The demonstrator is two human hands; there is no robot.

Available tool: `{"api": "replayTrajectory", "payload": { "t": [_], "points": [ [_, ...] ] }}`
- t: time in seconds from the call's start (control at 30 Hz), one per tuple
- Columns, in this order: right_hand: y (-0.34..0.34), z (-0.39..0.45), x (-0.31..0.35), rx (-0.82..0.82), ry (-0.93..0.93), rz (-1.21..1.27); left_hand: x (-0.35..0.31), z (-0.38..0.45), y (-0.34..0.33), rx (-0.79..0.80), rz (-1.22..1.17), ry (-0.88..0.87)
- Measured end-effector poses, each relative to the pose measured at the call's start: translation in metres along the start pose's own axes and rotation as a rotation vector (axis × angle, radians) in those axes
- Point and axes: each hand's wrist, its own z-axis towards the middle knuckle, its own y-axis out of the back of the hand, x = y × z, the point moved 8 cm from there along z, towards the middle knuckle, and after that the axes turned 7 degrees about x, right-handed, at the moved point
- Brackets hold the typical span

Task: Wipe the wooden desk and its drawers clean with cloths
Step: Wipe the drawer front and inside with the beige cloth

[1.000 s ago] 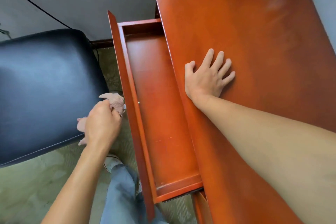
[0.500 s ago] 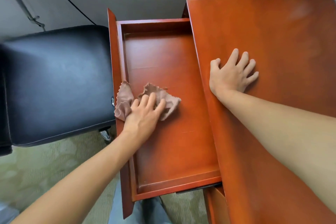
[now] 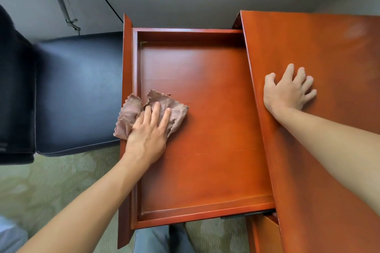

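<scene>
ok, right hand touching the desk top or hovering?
Touching. The head view shows the right hand lying palm-down, fingers spread, flat on the desk top near its left edge, no gap visible.

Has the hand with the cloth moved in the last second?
Yes. The left hand was outside the drawer front, holding the cloth by the black chair. Now it is over that front, pressing the cloth flat on the drawer floor.

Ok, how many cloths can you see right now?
1: a pink cloth under the left hand, draped over the open drawer's left wall. Others may be out of view.
</scene>
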Motion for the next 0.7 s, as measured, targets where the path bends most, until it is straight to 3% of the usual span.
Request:
{"api": "replayTrajectory", "payload": {
  "t": [0.17, 0.33, 0.47, 0.53, 0.7],
  "points": [
    [0.001, -0.009, 0.014, 0.044, 0.277, -0.006, 0.007, -0.001, -0.001, 0.021, -0.02, 0.024],
    [0.002, -0.034, 0.034, -0.03, 0.561, 0.027, -0.014, 0.008, 0.01, 0.088, -0.393, 0.152],
    [0.005, -0.081, 0.063, -0.175, 0.776, 0.103, -0.072, 0.027, 0.036, 0.069, -0.556, -0.093],
    [0.002, -0.116, 0.083, -0.184, 0.868, 0.165, -0.075, 0.033, 0.058, -0.021, -0.587, -0.136],
    [-0.011, -0.171, 0.113, -0.123, 0.822, 0.332, 0.0, 0.02, 0.077, -0.087, -0.47, -0.09]
  ]
}}
